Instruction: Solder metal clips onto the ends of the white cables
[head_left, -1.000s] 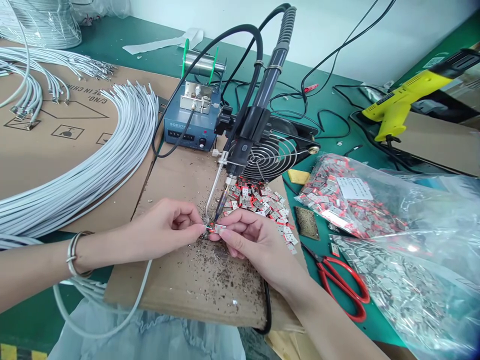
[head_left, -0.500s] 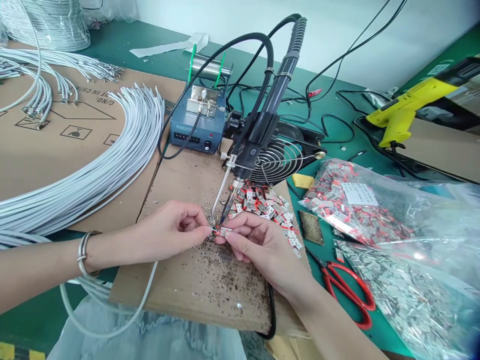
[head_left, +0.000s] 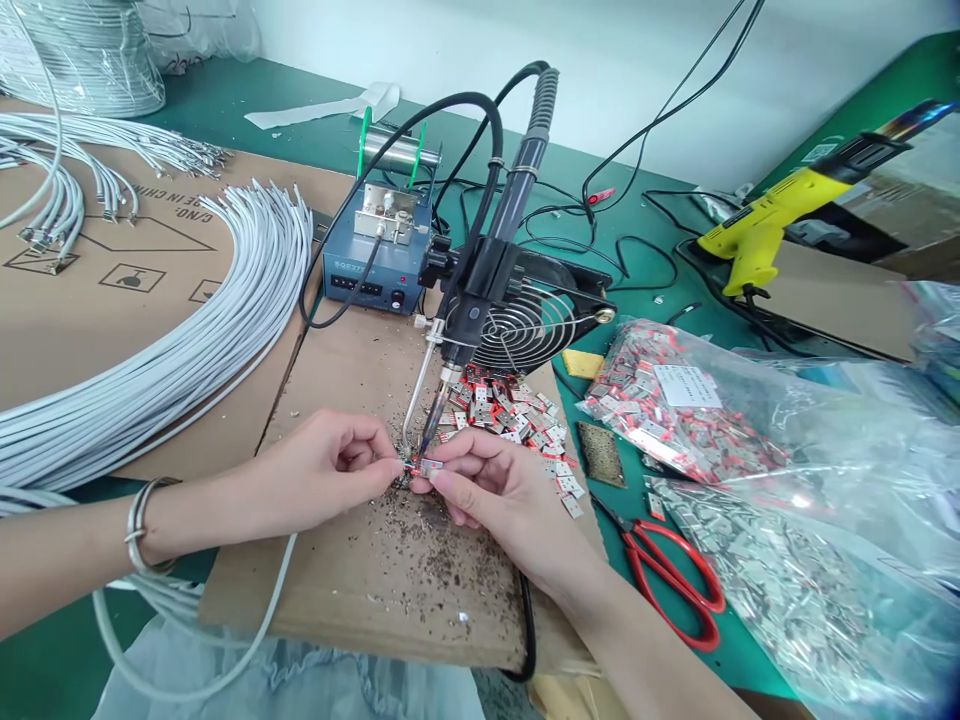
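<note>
Between thumb and forefinger my left hand (head_left: 349, 465) pinches the end of a white cable (head_left: 281, 580), whose loop hangs below the wrist. My right hand (head_left: 491, 490) is closed on a small metal USB connector (head_left: 430, 466) with a red part, held against the cable end. Directly above the joint, the tip of a mounted soldering iron (head_left: 433, 420) points down at the connector, and a thin bent solder feed tube (head_left: 417, 395) ends beside it. Whether the tip touches is too small to tell. More loose USB connectors (head_left: 517, 410) lie in a pile behind my right hand.
A blue soldering station (head_left: 367, 265) with a solder spool (head_left: 394, 152) stands behind. Bundled white cables (head_left: 225, 330) cover the left cardboard. Rightward are a fan (head_left: 532, 320), red-handled scissors (head_left: 675, 570), a bag of connectors (head_left: 675, 400), a bag of metal shells (head_left: 787, 590) and a yellow heat gun (head_left: 780, 210).
The whole view has shifted, so everything sits slightly further left. Both hands keep the same grip at the iron's tip, with no clear movement against the bench.
</note>
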